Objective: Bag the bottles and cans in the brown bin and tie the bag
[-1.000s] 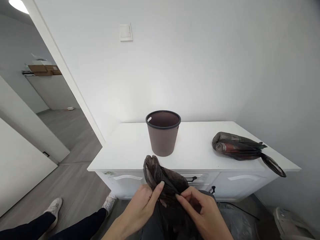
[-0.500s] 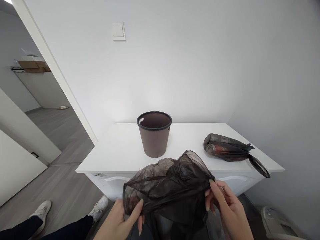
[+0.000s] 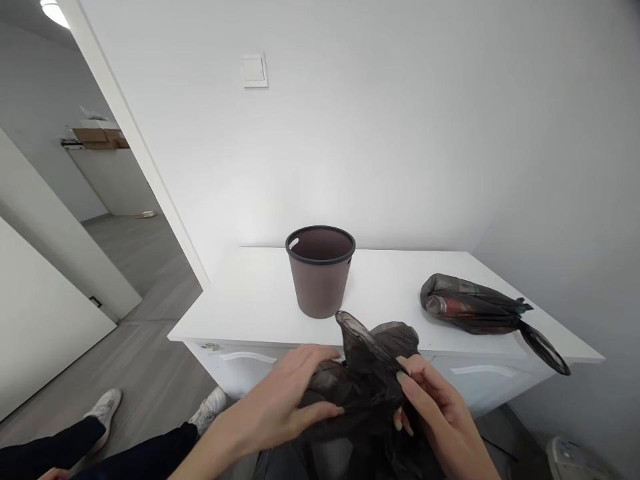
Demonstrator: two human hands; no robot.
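A thin black plastic bag (image 3: 370, 373) is bunched up between my two hands, in front of the cabinet's front edge. My right hand (image 3: 435, 407) pinches it at its right side between thumb and fingers. My left hand (image 3: 280, 393) curves around the left side of the bag, thumb in front, with the other fingertips partly hidden by the plastic. Beyond the bag, a brown waste bin (image 3: 321, 283) with a dark rim and handle holes stands upright on the white cabinet top (image 3: 250, 307). Neither hand touches the bin.
A knotted black bag (image 3: 473, 305) with a red can showing through lies at the right of the cabinet top, its loop over the edge. At the lower left are another person's legs and white shoes (image 3: 107, 407). A doorway opens on the left.
The bag, spread wide between my hands before, is now gathered into a narrower bunch. My left hand has moved right and up, nearer to my right hand. The view has shifted slightly.
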